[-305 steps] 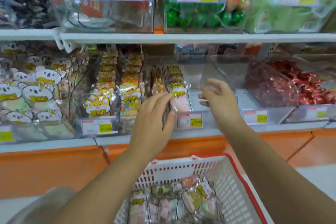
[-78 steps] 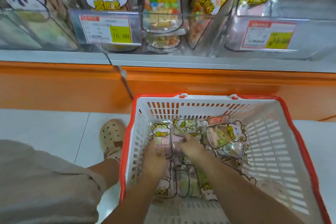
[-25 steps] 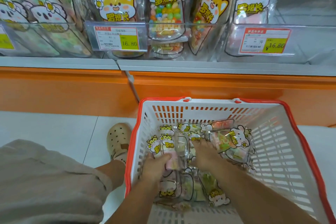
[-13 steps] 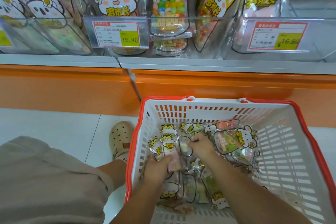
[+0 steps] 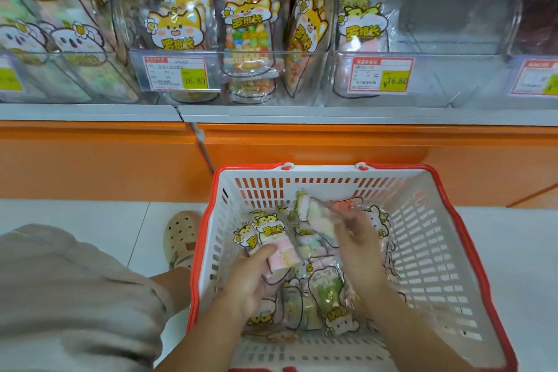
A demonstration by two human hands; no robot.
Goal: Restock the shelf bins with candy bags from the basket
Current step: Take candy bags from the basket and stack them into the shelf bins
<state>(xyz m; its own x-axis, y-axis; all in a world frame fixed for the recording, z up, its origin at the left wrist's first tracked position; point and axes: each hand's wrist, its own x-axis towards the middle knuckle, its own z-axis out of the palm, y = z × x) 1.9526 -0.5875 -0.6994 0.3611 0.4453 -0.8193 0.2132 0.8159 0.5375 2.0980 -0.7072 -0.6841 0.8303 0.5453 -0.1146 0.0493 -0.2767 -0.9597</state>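
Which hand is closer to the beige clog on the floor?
Left. The left hand grips pink candy bags by the basket's left wall, just across it from the clog; the right hand, holding a pastel candy bag, is farther right, mid-basket.

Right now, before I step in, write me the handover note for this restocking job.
Left grip: holds pink bags inside the basket.
Right grip: at a pastel bag, blurred; hold unclear.
Done: one row of bags stands in the bin above.
To do: lift the held bags to that bin; more bags lie in the basket.
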